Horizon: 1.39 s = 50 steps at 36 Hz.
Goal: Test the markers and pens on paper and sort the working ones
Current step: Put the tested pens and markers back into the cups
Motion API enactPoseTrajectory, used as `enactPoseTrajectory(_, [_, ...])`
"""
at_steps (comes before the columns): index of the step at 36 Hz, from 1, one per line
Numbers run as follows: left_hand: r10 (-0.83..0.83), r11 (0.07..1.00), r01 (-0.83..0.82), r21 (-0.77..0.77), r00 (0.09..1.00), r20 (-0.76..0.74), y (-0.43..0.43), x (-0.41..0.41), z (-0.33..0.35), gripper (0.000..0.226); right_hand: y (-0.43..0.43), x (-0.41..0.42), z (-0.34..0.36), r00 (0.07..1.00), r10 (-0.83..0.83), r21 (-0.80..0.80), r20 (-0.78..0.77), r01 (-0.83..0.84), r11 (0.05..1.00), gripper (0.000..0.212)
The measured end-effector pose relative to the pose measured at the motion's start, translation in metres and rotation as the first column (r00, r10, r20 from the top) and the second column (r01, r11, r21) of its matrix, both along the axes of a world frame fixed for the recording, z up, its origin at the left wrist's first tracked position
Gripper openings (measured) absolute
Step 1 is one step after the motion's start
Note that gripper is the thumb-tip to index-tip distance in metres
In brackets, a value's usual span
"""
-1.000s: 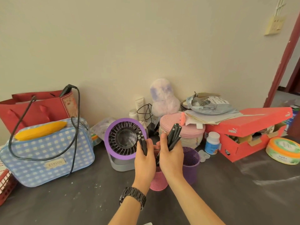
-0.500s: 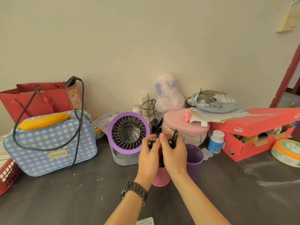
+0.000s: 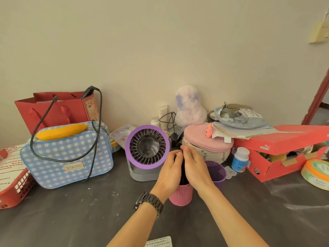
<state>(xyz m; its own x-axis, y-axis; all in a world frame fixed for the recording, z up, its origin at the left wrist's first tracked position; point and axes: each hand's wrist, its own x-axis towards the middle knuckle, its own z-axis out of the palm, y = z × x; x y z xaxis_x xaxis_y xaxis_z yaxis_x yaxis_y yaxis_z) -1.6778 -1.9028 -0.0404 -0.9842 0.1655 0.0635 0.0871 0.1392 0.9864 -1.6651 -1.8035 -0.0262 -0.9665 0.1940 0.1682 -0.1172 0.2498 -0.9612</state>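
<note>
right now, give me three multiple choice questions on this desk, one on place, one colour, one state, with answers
1. The pink cup stands: A on the floor; B beside the purple cup; C on a chair.
2. The fan's ring is: A green; B yellow; C purple.
3. The pink cup is: A upright, dark pens in it; B tipped over; C upside down.
Answers: 1 B, the cups stand side by side; 2 C, a purple band rims it; 3 A, its mouth faces up, pens inside.

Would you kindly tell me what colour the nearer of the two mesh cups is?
Pink; the nearer mesh cup shows best in the head view.
</note>
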Motion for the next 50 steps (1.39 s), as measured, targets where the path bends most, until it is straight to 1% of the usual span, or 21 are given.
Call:
enactPoseTrajectory(2, [0.003,0.999,-0.004,-0.044,1.000,-0.014,-0.004,0.002,0.006,0.026,0.003,0.002,0.002,0.997,0.074,0.061,0.037,-0.077,0.995,0.038])
enactPoseTrajectory(5, [0.029,0.997,-0.032,-0.077,0.999,-0.046,-0.016,0.011,0.013,0.034,0.010,0.007,0.007,0.997,0.067,0.054,0.047,-0.069,0.996,0.041])
enactPoseTrajectory(7, [0.036,0.994,-0.044,-0.095,0.996,-0.078,-0.029,0.021,0.016,0.036,0.014,0.015,0.010,1.000,0.024,0.046,0.016,-0.025,0.999,0.038])
enactPoseTrajectory(11, [0.046,0.980,-0.072,-0.186,0.989,-0.141,-0.065,0.051,0.018,0.031,0.021,0.043,0.014,0.997,-0.041,0.081,-0.071,0.047,0.996,0.017])
enactPoseTrajectory(12, [0.050,0.976,-0.080,-0.204,0.988,-0.148,-0.075,0.060,0.017,0.029,0.021,0.053,0.015,0.994,-0.050,0.091,-0.098,0.059,0.994,0.015])
enactPoseTrajectory(15, [0.068,0.966,-0.100,-0.238,0.988,-0.139,-0.106,0.092,0.013,0.026,0.015,0.088,0.010,0.985,-0.072,0.067,-0.159,0.084,0.994,0.019])
enactPoseTrajectory(17, [0.077,0.956,-0.109,-0.271,0.989,-0.125,-0.127,0.115,0.010,0.025,0.007,0.114,0.002,0.984,-0.069,0.027,-0.166,0.074,0.997,0.021])
enactPoseTrajectory(22, [0.163,0.906,-0.197,-0.374,0.979,-0.121,-0.189,0.178,-0.004,0.024,-0.031,0.174,-0.027,0.993,0.044,-0.003,-0.108,-0.044,0.999,0.035])
enactPoseTrajectory(26, [0.301,0.842,-0.337,-0.420,0.941,-0.153,-0.241,0.234,-0.018,0.024,-0.065,0.214,-0.047,0.974,0.226,0.015,0.027,-0.227,0.974,0.028])
enactPoseTrajectory(28, [0.350,0.783,-0.416,-0.462,0.909,-0.226,-0.264,0.258,-0.024,0.025,-0.082,0.229,-0.053,0.950,0.301,0.058,0.084,-0.306,0.950,0.026])
enactPoseTrajectory(30, [0.370,0.710,-0.466,-0.528,0.885,-0.284,-0.286,0.278,-0.028,0.027,-0.099,0.242,-0.055,0.923,0.365,0.134,0.126,-0.380,0.915,0.023])
enactPoseTrajectory(33, [0.424,0.562,-0.500,-0.659,0.858,-0.289,-0.320,0.298,-0.033,0.026,-0.125,0.257,-0.057,0.875,0.441,0.272,0.203,-0.482,0.832,0.023])
enactPoseTrajectory(35, [0.492,0.471,-0.488,-0.735,0.837,-0.240,-0.340,0.306,-0.035,0.034,-0.143,0.262,-0.057,0.838,0.468,0.439,0.281,-0.546,0.713,0.021])
enactPoseTrajectory(36, [0.526,0.428,-0.475,-0.769,0.823,-0.216,-0.348,0.308,-0.036,0.039,-0.152,0.263,-0.056,0.815,0.474,0.506,0.333,-0.578,0.640,0.028])
enactPoseTrajectory(38, [0.579,0.357,-0.427,-0.831,0.799,-0.163,-0.360,0.310,-0.036,0.051,-0.172,0.263,-0.055,0.788,0.468,0.569,0.401,-0.614,0.547,0.055])
enactPoseTrajectory(40, [0.631,0.338,-0.340,-0.878,0.774,-0.057,-0.368,0.309,-0.033,0.064,-0.193,0.258,-0.053,0.793,0.429,0.611,0.432,-0.607,0.508,0.080])
enactPoseTrajectory(42, [0.657,0.359,-0.249,-0.899,0.752,0.054,-0.372,0.305,-0.030,0.079,-0.213,0.252,-0.049,0.810,0.380,0.647,0.447,-0.586,0.487,0.095])
enactPoseTrajectory(44, [0.662,0.362,-0.187,-0.913,0.742,0.110,-0.372,0.300,-0.026,0.091,-0.232,0.248,-0.044,0.824,0.338,0.681,0.455,-0.567,0.463,0.102])
enactPoseTrajectory(46, [0.666,0.342,-0.145,-0.929,0.735,0.131,-0.371,0.294,-0.022,0.097,-0.250,0.243,-0.043,0.841,0.292,0.734,0.456,-0.541,0.411,0.108])
enactPoseTrajectory(48, [0.671,0.305,-0.105,-0.947,0.729,0.135,-0.367,0.290,-0.020,0.100,-0.268,0.238,-0.044,0.846,0.245,0.772,0.474,-0.533,0.345,0.110])
enactPoseTrajectory(50, [0.673,0.275,-0.074,-0.959,0.727,0.136,-0.364,0.286,-0.019,0.101,-0.284,0.233,-0.045,0.844,0.218,0.786,0.490,-0.536,0.308,0.111])
